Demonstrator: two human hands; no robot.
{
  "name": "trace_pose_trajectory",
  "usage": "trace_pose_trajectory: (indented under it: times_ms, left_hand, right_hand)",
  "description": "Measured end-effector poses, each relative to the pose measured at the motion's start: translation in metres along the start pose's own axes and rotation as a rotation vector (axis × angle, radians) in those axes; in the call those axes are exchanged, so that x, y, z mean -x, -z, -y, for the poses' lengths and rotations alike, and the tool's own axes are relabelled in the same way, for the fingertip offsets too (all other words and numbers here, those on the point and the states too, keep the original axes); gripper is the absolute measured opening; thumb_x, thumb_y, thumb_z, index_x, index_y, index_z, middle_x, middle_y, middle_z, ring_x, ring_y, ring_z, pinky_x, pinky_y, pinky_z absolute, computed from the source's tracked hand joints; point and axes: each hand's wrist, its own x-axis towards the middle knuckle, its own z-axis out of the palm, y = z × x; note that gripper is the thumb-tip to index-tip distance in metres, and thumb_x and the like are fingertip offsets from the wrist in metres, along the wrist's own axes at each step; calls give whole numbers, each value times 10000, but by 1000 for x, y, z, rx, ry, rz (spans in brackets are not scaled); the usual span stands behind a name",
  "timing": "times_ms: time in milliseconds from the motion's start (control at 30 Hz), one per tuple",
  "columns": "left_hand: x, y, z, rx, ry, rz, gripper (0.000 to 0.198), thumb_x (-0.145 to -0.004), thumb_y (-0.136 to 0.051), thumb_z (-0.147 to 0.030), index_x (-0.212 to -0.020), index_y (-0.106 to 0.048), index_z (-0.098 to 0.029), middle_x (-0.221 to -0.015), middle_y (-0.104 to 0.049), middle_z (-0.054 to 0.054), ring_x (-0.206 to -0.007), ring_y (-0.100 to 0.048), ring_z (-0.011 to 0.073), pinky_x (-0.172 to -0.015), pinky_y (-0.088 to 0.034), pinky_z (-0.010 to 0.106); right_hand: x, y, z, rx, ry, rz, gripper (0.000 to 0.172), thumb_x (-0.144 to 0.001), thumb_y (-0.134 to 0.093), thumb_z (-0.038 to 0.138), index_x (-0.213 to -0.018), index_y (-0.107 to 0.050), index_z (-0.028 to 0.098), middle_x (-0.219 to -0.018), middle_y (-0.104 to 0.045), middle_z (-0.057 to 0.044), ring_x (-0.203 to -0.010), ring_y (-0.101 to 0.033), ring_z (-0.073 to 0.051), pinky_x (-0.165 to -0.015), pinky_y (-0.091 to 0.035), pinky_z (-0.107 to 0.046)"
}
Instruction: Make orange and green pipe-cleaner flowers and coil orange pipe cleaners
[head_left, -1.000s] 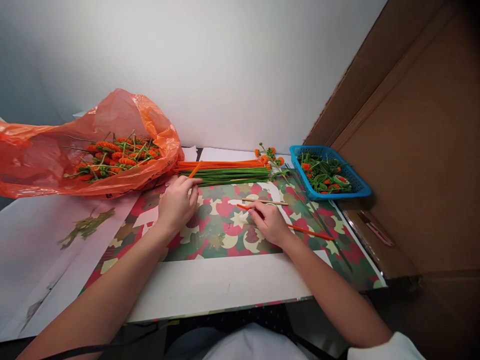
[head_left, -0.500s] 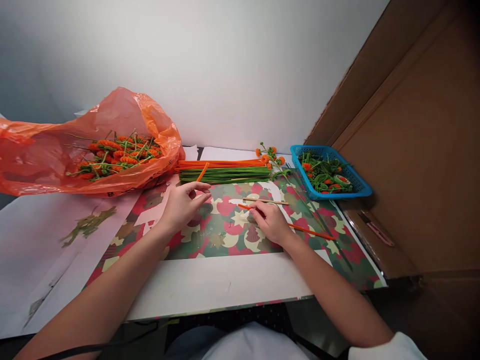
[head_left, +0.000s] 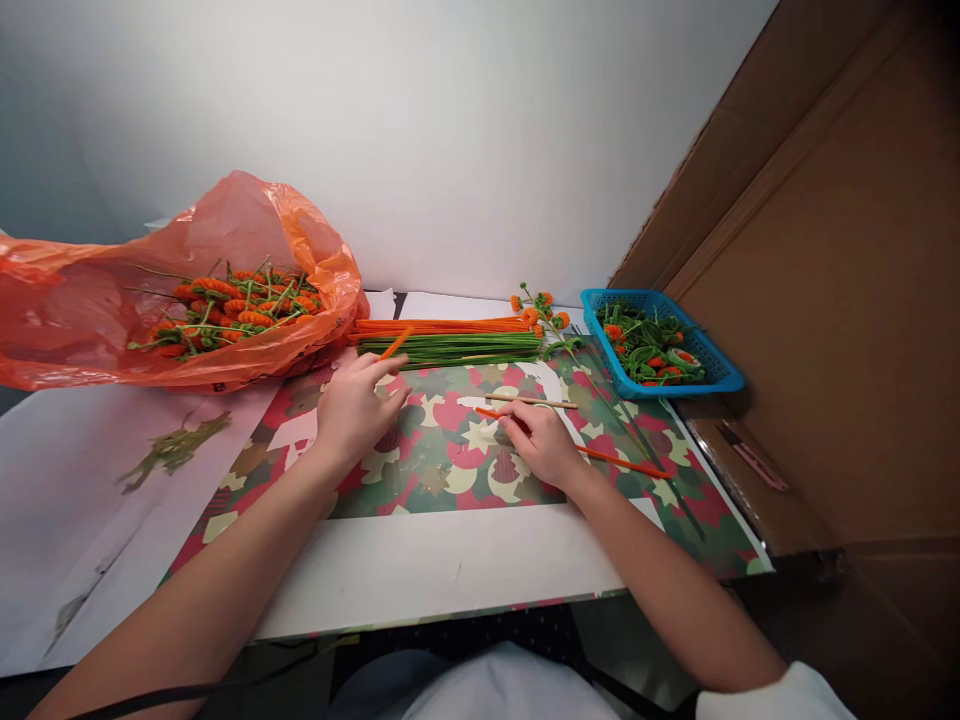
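My left hand (head_left: 356,405) hovers over the patterned sheet, thumb and some fingers extended. A short orange pipe cleaner (head_left: 396,344) sticks up from among its fingers, which appear to grip it. My right hand (head_left: 544,440) rests on the sheet, fingers pinched on a long orange pipe cleaner (head_left: 622,461). Its tip shows left of the fingertips and its tail emerges beyond the wrist; the middle is hidden. A thin tan stick (head_left: 532,401) lies just behind the right hand. Green pipe cleaners (head_left: 465,348) and orange pipe cleaners (head_left: 442,327) lie in bundles farther back.
An orange plastic bag (head_left: 300,220) at left holds orange-and-green pipe-cleaner flowers. A stem with orange blooms (head_left: 531,316) stands beside the bundles. At right are a blue basket (head_left: 720,372) of green and orange pieces, a utility knife (head_left: 754,460) and a cardboard wall (head_left: 847,300).
My left hand has shifted slightly left and turned, its fingers reaching farther back; the short orange pipe cleaner has moved with it and tilted lower. My right hand stays put.
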Motion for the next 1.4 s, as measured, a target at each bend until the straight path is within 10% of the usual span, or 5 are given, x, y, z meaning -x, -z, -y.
trace_pose_trajectory:
  times_ms: [200, 400, 867, 1167, 1400]
  left_hand:
    - [1, 2, 1, -61, 33, -43, 352, -859, -524, -435, -634, -675, -210, -690, -576, 20, -676, -573, 181, -522, -335, 285]
    - [0, 2, 2, 19, -78, -102, 324, -833, -564, -372, -1068, -677, -180, -941, -620, 50, -757, -590, 187, -670, -434, 286]
    - [2, 5, -6, 158, -151, -58, 178, -808, -612, -365, -735, -668, -213, -743, -671, 12, -657, -570, 162, -621, -414, 274]
    - [19, -3, -23, 213, -314, 506, 331, -952, -323, -287, -1263, -429, -247, -865, -724, -1, -690, -633, 178, -611, -432, 262]
    - [28, -8, -37, 298, -410, 433, 270, -926, -377, -192, -990, -637, -223, -925, -700, 55, -785, -631, 184, -658, -465, 278]
  right_hand:
    - [1, 0, -2, -6, -2, -7, 205, -912, -454, 206, -923, -658, 195, -677, -629, -9, -616, -542, -147, -589, -367, -247]
    - [0, 0, -1, -3, 4, -4, 208, -916, -450, 205, -924, -658, 193, -693, -636, -9, -620, -540, -144, -590, -365, -246]
    - [1, 0, -1, -18, 7, -8, 206, -919, -448, 229, -884, -649, 199, -614, -571, 10, -544, -482, -133, -538, -326, -244]
    - [4, -5, 3, -73, 14, -17, 182, -921, -458, 259, -809, -594, 212, -584, -565, 22, -550, -522, -137, -562, -365, -248]
    - [7, -10, 10, -287, -54, 33, 182, -937, -430, 268, -1043, -571, 225, -582, -563, 38, -483, -528, -122, -486, -389, -229]
